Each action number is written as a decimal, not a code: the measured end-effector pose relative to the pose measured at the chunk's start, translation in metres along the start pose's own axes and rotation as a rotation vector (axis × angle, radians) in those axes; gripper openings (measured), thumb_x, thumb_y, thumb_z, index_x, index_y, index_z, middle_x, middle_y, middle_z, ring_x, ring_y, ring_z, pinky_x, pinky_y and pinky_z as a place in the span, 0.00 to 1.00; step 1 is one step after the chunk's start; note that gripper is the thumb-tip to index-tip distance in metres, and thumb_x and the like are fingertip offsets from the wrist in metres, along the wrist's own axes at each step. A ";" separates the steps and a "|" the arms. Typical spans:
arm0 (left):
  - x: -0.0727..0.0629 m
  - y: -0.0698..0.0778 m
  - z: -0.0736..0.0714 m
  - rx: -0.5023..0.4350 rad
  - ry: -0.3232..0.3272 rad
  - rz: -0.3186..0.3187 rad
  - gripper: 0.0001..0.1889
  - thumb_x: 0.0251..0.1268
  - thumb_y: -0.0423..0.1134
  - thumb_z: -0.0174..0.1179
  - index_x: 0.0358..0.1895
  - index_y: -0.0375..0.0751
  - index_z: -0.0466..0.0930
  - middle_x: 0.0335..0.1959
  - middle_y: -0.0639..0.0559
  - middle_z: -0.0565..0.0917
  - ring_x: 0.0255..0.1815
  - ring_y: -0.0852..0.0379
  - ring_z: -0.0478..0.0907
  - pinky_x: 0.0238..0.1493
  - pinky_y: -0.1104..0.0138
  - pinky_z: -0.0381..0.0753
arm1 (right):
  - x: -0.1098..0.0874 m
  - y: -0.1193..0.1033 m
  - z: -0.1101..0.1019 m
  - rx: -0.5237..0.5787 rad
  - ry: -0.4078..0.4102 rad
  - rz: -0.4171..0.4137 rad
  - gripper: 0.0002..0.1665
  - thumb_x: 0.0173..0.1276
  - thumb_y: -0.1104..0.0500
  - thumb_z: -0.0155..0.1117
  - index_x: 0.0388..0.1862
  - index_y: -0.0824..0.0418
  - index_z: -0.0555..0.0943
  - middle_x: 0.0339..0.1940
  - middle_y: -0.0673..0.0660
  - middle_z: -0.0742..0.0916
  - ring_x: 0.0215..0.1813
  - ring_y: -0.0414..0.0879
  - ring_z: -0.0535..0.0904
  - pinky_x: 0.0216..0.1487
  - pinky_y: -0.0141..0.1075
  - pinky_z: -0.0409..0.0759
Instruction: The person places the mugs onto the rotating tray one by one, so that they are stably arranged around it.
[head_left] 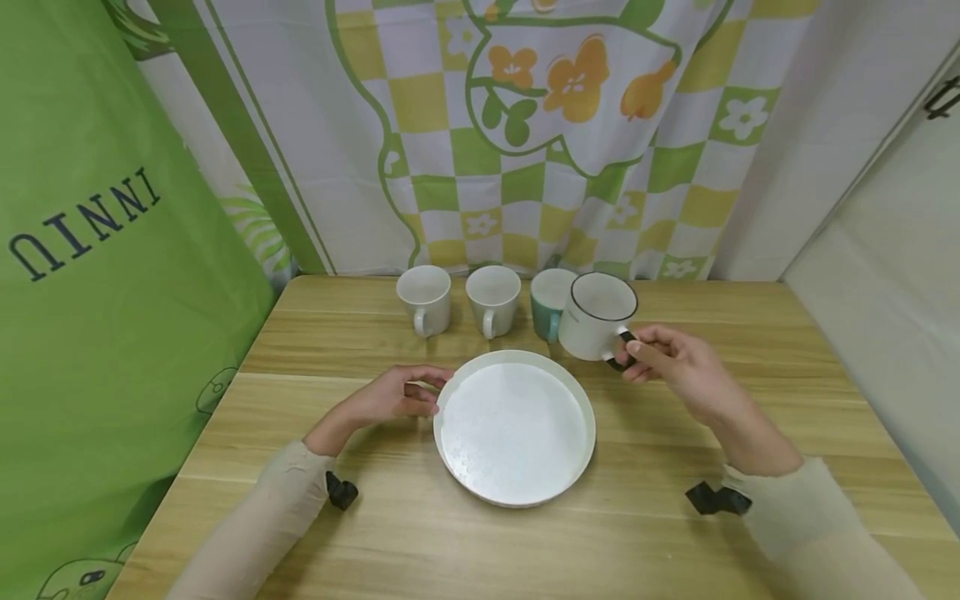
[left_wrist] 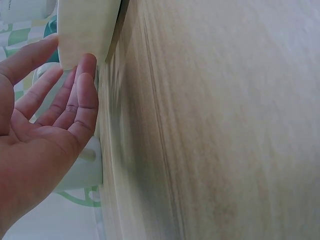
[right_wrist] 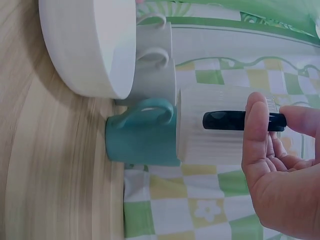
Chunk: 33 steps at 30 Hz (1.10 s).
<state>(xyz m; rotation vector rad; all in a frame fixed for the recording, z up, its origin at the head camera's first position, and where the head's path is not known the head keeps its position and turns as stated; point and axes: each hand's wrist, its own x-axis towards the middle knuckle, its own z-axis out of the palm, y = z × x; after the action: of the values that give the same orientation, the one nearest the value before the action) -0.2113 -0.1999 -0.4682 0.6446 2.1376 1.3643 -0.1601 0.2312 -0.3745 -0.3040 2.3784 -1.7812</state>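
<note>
By its black handle (right_wrist: 222, 121), my right hand (head_left: 678, 367) grips a white mug (head_left: 588, 333) with a dark rim. The right wrist view shows the mug raised off the table, its handle between thumb and fingers. Behind it stands a teal mug (head_left: 542, 310), partly covered in the head view. My left hand (head_left: 397, 393) is at the left side of a round white tray (head_left: 517, 433), its fingers loosely bent and fingertips right at the tray's wall (left_wrist: 87, 35). Inside the tray only its bare white floor shows.
Two white cups, a left one (head_left: 442, 310) and a middle one (head_left: 502, 312), stand in a row with the teal mug at the back of the wooden table (head_left: 525, 550). A patterned curtain (head_left: 540, 192) hangs behind, and green fabric (head_left: 97, 333) borders the left side.
</note>
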 end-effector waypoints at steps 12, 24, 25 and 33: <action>-0.002 0.001 0.002 -0.005 0.002 0.015 0.31 0.63 0.28 0.66 0.70 0.34 0.69 0.63 0.32 0.77 0.54 0.46 0.83 0.48 0.70 0.85 | -0.004 -0.005 0.017 -0.010 -0.052 0.000 0.20 0.79 0.56 0.54 0.51 0.76 0.73 0.43 0.55 0.86 0.39 0.42 0.85 0.43 0.35 0.87; -0.001 0.000 0.001 -0.009 -0.005 0.005 0.31 0.64 0.28 0.66 0.71 0.35 0.68 0.64 0.33 0.76 0.55 0.44 0.82 0.48 0.70 0.85 | 0.000 -0.004 0.036 0.018 -0.129 -0.012 0.19 0.78 0.59 0.55 0.52 0.78 0.73 0.43 0.64 0.85 0.39 0.46 0.86 0.42 0.35 0.87; -0.002 0.000 0.001 -0.010 -0.006 0.008 0.31 0.64 0.28 0.66 0.71 0.35 0.68 0.64 0.33 0.76 0.55 0.44 0.82 0.48 0.70 0.85 | 0.001 -0.004 0.038 0.021 -0.135 -0.017 0.18 0.78 0.60 0.55 0.52 0.78 0.73 0.43 0.65 0.85 0.38 0.45 0.86 0.42 0.35 0.87; -0.002 0.001 0.001 -0.023 -0.014 0.007 0.32 0.63 0.27 0.66 0.71 0.34 0.67 0.64 0.32 0.75 0.55 0.44 0.82 0.47 0.70 0.85 | 0.005 0.000 0.050 0.048 -0.166 -0.027 0.15 0.77 0.64 0.55 0.50 0.78 0.75 0.41 0.62 0.86 0.36 0.41 0.85 0.40 0.34 0.87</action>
<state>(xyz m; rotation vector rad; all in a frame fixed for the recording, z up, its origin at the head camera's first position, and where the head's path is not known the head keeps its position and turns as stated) -0.2090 -0.2001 -0.4676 0.6511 2.1074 1.3814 -0.1533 0.1838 -0.3888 -0.4611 2.2244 -1.7482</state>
